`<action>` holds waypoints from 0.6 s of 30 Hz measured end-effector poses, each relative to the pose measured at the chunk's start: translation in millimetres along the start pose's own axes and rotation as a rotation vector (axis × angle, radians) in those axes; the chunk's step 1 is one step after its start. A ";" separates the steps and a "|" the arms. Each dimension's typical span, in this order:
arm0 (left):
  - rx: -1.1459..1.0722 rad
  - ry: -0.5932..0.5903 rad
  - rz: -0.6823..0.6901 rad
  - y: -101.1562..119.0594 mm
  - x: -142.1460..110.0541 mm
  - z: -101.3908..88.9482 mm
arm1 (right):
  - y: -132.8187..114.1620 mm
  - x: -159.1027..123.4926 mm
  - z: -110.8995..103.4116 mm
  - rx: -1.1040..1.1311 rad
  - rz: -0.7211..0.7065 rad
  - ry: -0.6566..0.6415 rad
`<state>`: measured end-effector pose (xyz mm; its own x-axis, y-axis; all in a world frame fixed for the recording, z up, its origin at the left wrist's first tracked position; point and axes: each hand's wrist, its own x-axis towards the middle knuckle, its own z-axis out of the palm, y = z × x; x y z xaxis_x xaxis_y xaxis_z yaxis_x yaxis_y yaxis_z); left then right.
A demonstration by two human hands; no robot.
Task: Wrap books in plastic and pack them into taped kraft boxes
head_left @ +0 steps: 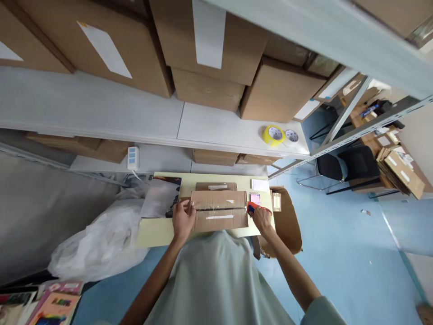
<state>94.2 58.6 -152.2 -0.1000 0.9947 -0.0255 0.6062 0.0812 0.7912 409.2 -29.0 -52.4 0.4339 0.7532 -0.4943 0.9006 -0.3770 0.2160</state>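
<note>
A closed cardboard box lies on a pale yellow table right in front of me, with a strip of clear tape along its middle seam. My left hand rests on the box's left end, fingers curled over the edge by the seam. My right hand is at the box's right end, closed round a red tape dispenser that meets the end of the taped seam.
A smaller flat box lies behind the main one. A phone, a white card, printed sheets, a white plastic bag, an open carton at the right, tape rolls on the shelf, and a black chair surround the table.
</note>
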 end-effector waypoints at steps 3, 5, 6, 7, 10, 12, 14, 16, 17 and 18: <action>-0.026 -0.008 0.147 28.8 16.2 -1.9 | 14.1 7.2 -41.0 0.012 0.058 0.094; -0.072 -0.061 0.284 60.9 31.1 -1.9 | 15.7 13.4 -76.9 0.060 0.053 0.206; -0.109 -0.080 0.353 80.3 39.6 -1.5 | 12.5 16.9 -96.6 0.090 0.031 0.265; -0.147 -0.087 0.412 101.2 48.8 -1.0 | 6.6 20.9 -116.9 0.121 -0.003 0.320; -0.227 -0.071 0.592 166.0 78.7 -0.4 | -24.3 37.7 -176.5 0.191 -0.160 0.477; -0.251 -0.070 0.681 203.0 98.0 -2.9 | -49.5 53.9 -210.1 0.205 -0.265 0.543; -0.242 -0.050 0.735 229.1 114.0 -8.1 | -72.7 72.9 -234.8 0.187 -0.378 0.568; -0.227 -0.010 0.758 241.8 124.8 -14.6 | -91.1 92.4 -249.1 0.157 -0.458 0.569; -0.223 0.011 0.760 243.5 128.0 -17.7 | -98.4 101.8 -252.5 0.147 -0.482 0.566; -0.220 0.025 0.757 242.6 129.8 -20.5 | -104.7 110.5 -253.9 0.142 -0.494 0.560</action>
<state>212.1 206.1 48.9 0.2578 0.7727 0.5800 0.3473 -0.6343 0.6907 368.9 230.6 84.2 -0.0377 0.9993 0.0037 0.9981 0.0379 -0.0490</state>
